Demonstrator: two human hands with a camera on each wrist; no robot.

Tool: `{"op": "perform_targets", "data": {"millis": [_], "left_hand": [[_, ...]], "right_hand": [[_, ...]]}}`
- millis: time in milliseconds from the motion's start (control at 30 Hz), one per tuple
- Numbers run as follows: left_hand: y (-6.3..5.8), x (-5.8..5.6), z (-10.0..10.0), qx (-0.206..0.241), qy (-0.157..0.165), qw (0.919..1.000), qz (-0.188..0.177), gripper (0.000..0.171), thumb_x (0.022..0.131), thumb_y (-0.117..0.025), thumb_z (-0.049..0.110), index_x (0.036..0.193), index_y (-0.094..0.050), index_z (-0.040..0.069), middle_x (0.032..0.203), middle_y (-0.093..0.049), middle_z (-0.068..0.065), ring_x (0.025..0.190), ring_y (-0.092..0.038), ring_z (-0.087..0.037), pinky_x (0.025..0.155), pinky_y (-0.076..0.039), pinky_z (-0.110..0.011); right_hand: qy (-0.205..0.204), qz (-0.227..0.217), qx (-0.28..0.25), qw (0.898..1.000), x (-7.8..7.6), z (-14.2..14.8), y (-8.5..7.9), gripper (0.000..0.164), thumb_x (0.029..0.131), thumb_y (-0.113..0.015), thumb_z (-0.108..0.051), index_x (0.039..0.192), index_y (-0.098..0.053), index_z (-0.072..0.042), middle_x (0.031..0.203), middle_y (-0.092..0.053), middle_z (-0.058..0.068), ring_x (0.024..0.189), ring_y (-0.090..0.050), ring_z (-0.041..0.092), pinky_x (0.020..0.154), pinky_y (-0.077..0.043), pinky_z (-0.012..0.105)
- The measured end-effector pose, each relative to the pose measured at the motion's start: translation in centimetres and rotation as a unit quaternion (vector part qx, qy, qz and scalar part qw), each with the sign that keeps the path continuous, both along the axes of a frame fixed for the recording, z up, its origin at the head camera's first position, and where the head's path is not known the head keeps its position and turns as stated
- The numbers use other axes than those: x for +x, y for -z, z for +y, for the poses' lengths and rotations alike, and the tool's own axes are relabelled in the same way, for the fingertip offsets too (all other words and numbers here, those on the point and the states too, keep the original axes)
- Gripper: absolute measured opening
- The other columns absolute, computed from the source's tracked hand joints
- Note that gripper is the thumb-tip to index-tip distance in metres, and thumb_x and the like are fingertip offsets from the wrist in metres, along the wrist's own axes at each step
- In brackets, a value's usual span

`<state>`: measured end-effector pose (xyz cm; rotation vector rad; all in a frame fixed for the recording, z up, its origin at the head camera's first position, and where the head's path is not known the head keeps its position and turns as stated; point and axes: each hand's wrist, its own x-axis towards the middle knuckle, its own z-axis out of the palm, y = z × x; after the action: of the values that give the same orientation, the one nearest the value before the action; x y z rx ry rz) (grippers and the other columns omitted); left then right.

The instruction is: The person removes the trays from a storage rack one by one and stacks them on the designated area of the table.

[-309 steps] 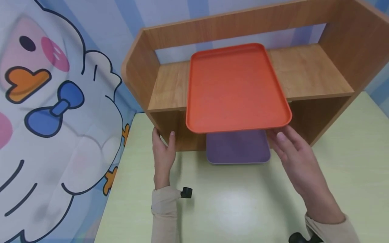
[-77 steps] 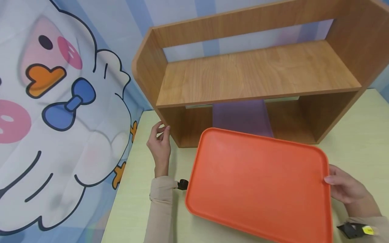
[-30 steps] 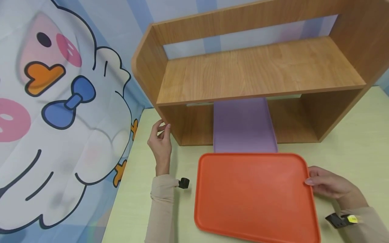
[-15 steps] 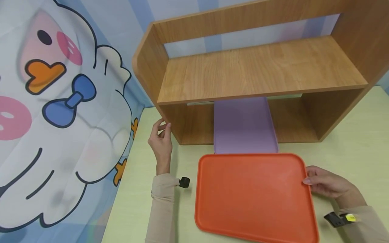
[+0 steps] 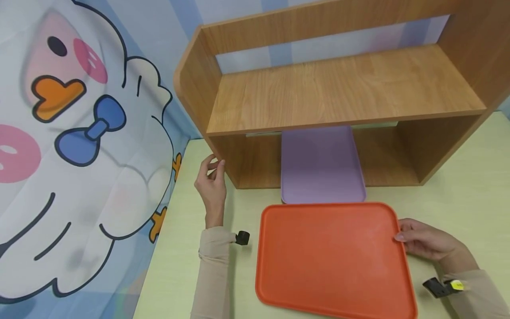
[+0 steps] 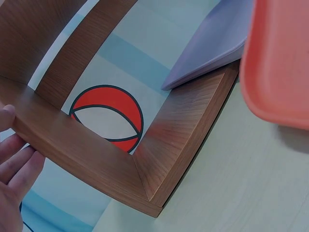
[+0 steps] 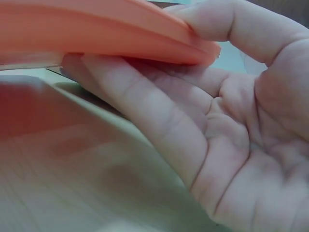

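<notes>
An orange-red rectangular tray (image 5: 334,259) is held above the table by my right hand (image 5: 432,241), thumb over the rim and fingers beneath, as the right wrist view shows. My left hand (image 5: 211,186) holds the left side panel of the wooden desk shelf (image 5: 342,97), with the thumb and fingers on opposite faces of the panel (image 6: 72,140). A purple tray (image 5: 320,166) lies in the lower compartment of the shelf, its front end jutting out past the shelf's bottom board. The orange tray's far edge is close to the purple tray's front edge.
The shelf stands on a pale green-yellow table (image 5: 470,195), whose surface runs on to its right. A cloth printed with a cartoon duck (image 5: 99,177) borders the table on the left. A striped cloth (image 5: 239,13) hangs behind the shelf.
The orange tray has come down from before the upper shelf towards me and turned sideways; my right hand has shifted to its right edge. Over the last second it moves only slightly.
</notes>
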<state>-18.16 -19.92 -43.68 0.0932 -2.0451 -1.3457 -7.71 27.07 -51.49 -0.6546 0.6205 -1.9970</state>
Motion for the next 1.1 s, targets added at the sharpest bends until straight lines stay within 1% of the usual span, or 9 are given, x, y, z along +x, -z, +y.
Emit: {"op": "perform_targets", "data": {"millis": [100, 200, 333, 567, 667, 833, 900, 1033, 1100], "left_hand": [[-0.5, 0.2, 0.3, -0.001, -0.005, 1.0, -0.003, 0.028, 0.088, -0.063, 0.017, 0.116, -0.061, 0.012, 0.106, -0.065, -0.005, 0.087, -0.062, -0.021, 0.077, -0.054, -0.036], [-1.5, 0.9, 1.0, -0.001, -0.005, 1.0, -0.004, 0.028, 0.088, -0.062, 0.013, 0.115, -0.061, 0.007, 0.106, -0.065, -0.009, 0.088, -0.062, -0.023, 0.077, -0.054, -0.037], [-2.7, 1.8, 1.7, 0.001, -0.001, 1.0, -0.002, 0.028, 0.089, -0.061, 0.013, 0.116, -0.06, 0.006, 0.107, -0.065, -0.009, 0.088, -0.062, -0.022, 0.079, -0.053, -0.037], [-2.8, 1.9, 1.7, 0.001, -0.001, 1.0, -0.003, 0.029, 0.089, -0.061, 0.014, 0.117, -0.06, 0.006, 0.108, -0.064, -0.01, 0.089, -0.062, -0.021, 0.08, -0.053, -0.036], [-2.8, 1.9, 1.7, 0.001, -0.001, 1.0, -0.006, 0.029, 0.089, -0.061, 0.013, 0.117, -0.06, 0.006, 0.108, -0.064, -0.01, 0.089, -0.062, -0.021, 0.08, -0.053, -0.036], [-2.8, 2.0, 1.7, 0.003, -0.001, 1.0, -0.001, 0.028, 0.089, -0.061, 0.012, 0.116, -0.06, 0.006, 0.105, -0.065, -0.009, 0.088, -0.063, -0.021, 0.078, -0.054, -0.038], [-2.9, 1.9, 1.6, 0.002, 0.003, 1.0, 0.008, 0.027, 0.088, -0.061, 0.011, 0.115, -0.061, 0.005, 0.102, -0.065, -0.011, 0.086, -0.063, -0.023, 0.077, -0.054, -0.04], [-2.9, 1.8, 1.6, -0.003, 0.008, 0.9998, 0.017, 0.026, 0.088, -0.061, 0.009, 0.114, -0.061, 0.003, 0.099, -0.065, -0.013, 0.085, -0.063, -0.024, 0.075, -0.054, -0.04], [-2.9, 1.8, 1.6, -0.005, 0.009, 0.9998, 0.018, 0.026, 0.088, -0.061, 0.009, 0.113, -0.061, 0.003, 0.098, -0.065, -0.013, 0.084, -0.063, -0.024, 0.074, -0.054, -0.039]], "right_hand": [[0.005, -0.01, 0.006, 1.0, 0.0, 0.1, 0.2, 0.041, 0.092, -0.016, 0.014, 0.12, -0.046, 0.013, 0.117, -0.058, 0.02, 0.106, -0.058, 0.025, 0.091, -0.047, 0.036], [0.004, -0.025, 0.007, 1.0, 0.1, 0.2, 0.4, 0.041, 0.093, -0.016, 0.013, 0.121, -0.046, 0.013, 0.118, -0.057, 0.02, 0.107, -0.057, 0.025, 0.092, -0.046, 0.037], [-0.004, -0.039, 0.003, 0.999, 0.2, 0.3, 0.6, 0.041, 0.094, -0.015, 0.011, 0.123, -0.044, 0.013, 0.12, -0.056, 0.02, 0.109, -0.056, 0.025, 0.094, -0.045, 0.037], [0.008, -0.024, 0.018, 1.0, 0.3, 0.4, 0.9, 0.042, 0.095, -0.01, 0.011, 0.128, -0.036, 0.015, 0.124, -0.052, 0.024, 0.111, -0.055, 0.032, 0.093, -0.044, 0.042], [0.007, -0.033, 0.035, 0.999, 0.4, 0.4, 1.0, 0.042, 0.095, -0.01, 0.011, 0.13, -0.033, 0.016, 0.126, -0.05, 0.026, 0.113, -0.052, 0.035, 0.094, -0.043, 0.045], [0.009, -0.025, 0.085, 0.996, 0.4, 0.4, 0.8, 0.042, 0.097, -0.013, 0.01, 0.133, -0.032, 0.013, 0.129, -0.047, 0.027, 0.117, -0.048, 0.038, 0.095, -0.039, 0.048], [0.015, -0.014, 0.119, 0.993, 0.4, 0.4, 0.6, 0.041, 0.097, -0.015, 0.009, 0.134, -0.033, 0.011, 0.129, -0.047, 0.027, 0.117, -0.048, 0.038, 0.094, -0.039, 0.048], [0.028, 0.005, 0.183, 0.983, 0.4, 0.2, 0.2, 0.037, 0.097, -0.019, 0.009, 0.131, -0.036, 0.013, 0.126, -0.05, 0.028, 0.114, -0.049, 0.039, 0.092, -0.038, 0.05], [0.029, 0.008, 0.199, 0.979, 0.4, 0.1, 0.1, 0.035, 0.097, -0.021, 0.009, 0.128, -0.037, 0.015, 0.125, -0.051, 0.029, 0.113, -0.05, 0.039, 0.091, -0.038, 0.05]]}}
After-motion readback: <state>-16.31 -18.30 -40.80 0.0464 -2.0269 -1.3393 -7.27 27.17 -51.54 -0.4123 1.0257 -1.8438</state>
